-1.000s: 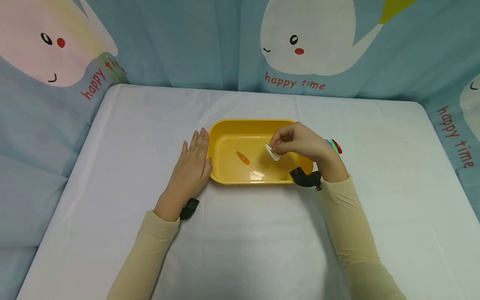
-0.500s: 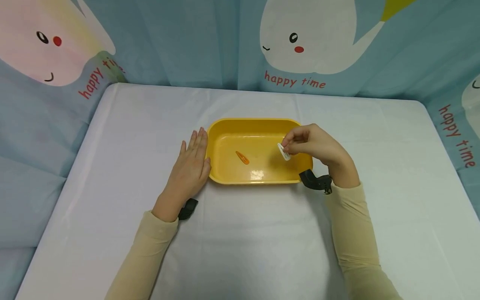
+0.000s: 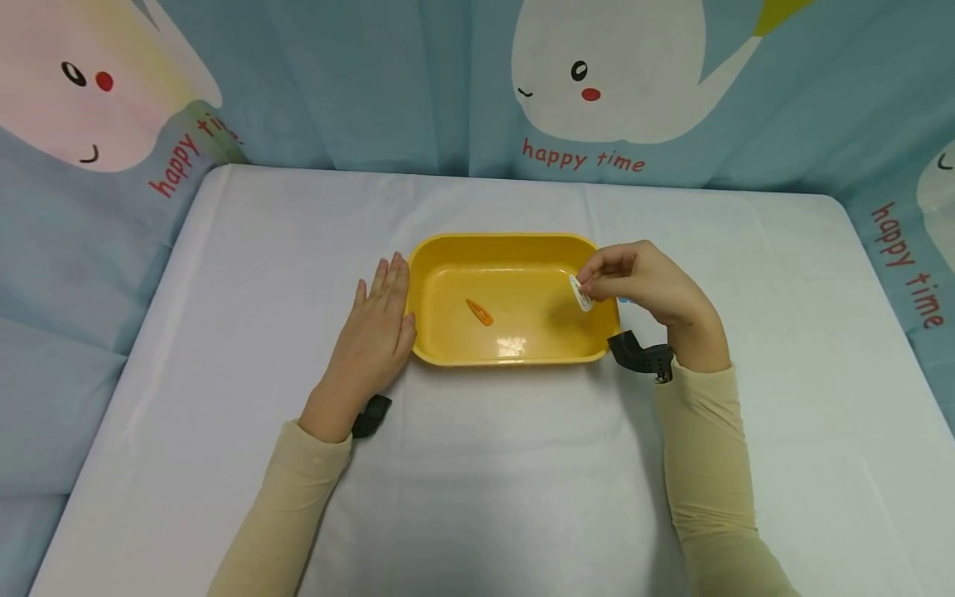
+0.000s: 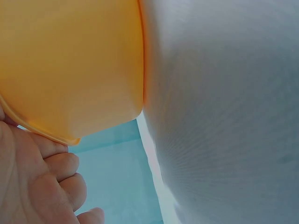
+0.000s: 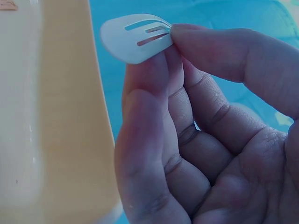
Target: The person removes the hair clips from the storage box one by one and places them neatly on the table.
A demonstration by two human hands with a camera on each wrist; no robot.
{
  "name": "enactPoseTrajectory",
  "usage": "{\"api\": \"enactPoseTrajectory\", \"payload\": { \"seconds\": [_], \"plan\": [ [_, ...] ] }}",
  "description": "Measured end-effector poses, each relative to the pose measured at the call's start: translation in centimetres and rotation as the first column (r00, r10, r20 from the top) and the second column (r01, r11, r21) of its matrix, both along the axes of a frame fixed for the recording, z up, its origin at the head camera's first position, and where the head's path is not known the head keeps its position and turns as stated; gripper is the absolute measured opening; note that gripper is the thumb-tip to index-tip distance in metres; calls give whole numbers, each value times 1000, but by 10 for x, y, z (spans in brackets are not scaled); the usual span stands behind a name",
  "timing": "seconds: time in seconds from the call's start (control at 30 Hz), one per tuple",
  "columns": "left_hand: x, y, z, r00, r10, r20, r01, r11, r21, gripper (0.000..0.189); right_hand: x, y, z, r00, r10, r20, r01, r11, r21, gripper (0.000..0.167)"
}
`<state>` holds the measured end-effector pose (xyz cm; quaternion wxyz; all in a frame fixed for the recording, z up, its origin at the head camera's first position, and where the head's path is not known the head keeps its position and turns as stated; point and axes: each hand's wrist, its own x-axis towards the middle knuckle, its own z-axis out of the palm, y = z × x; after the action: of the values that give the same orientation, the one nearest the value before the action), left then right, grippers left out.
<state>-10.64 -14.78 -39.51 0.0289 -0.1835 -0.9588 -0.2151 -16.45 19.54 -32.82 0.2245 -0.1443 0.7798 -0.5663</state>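
Observation:
A yellow tray (image 3: 515, 363) with raised walls stands on the white-covered table. Inside it lies an orange snap hair clip (image 3: 480, 313), slanted on the floor of the tray. My right hand (image 3: 645, 278) is over the tray's right end and pinches a white snap hair clip (image 5: 135, 37) by one end between thumb and fingers. With fingers straight, my left hand (image 3: 375, 319) rests against the tray's left rim; the left wrist view has the fingertips (image 4: 65, 165) right at the lip.
A bit of something blue (image 3: 625, 300) peeks out beyond the tray's right rim, mostly hidden by the right hand. A blue curtain (image 3: 373, 91) with whale prints hangs behind the table (image 3: 298, 249).
My right hand has moved to the right with the white hair clip, toward the tray's right rim. Colourful items behind that wrist have become mostly covered. The left hand stays at the rim.

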Motion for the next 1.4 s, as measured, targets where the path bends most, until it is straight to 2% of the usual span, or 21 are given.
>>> {"api": "enactPoseTrajectory", "payload": {
  "seconds": [0.33,0.63,0.97,1.23,1.4],
  "plan": [
    [1,-1,-1,1000,1,-5,-1,1000,16,58,-3,15,1,998,-42,-48,44,999,32,5],
    [0,0,-2,1000,0,-3,0,1000,9,58,-4,28,-1,997,-69,-21,69,997,-26,6],
    [0,-1,-2,1000,4,8,-4,1000,13,58,-6,43,-2,989,-148,-11,148,986,72,6],
    [0,-1,-2,1000,3,0,-3,1000,19,58,-9,56,-7,984,-175,9,174,982,70,8],
    [-1,0,-2,1000,0,-10,0,1000,22,58,-8,63,-10,975,-220,24,217,973,77,9]
  ]
}}
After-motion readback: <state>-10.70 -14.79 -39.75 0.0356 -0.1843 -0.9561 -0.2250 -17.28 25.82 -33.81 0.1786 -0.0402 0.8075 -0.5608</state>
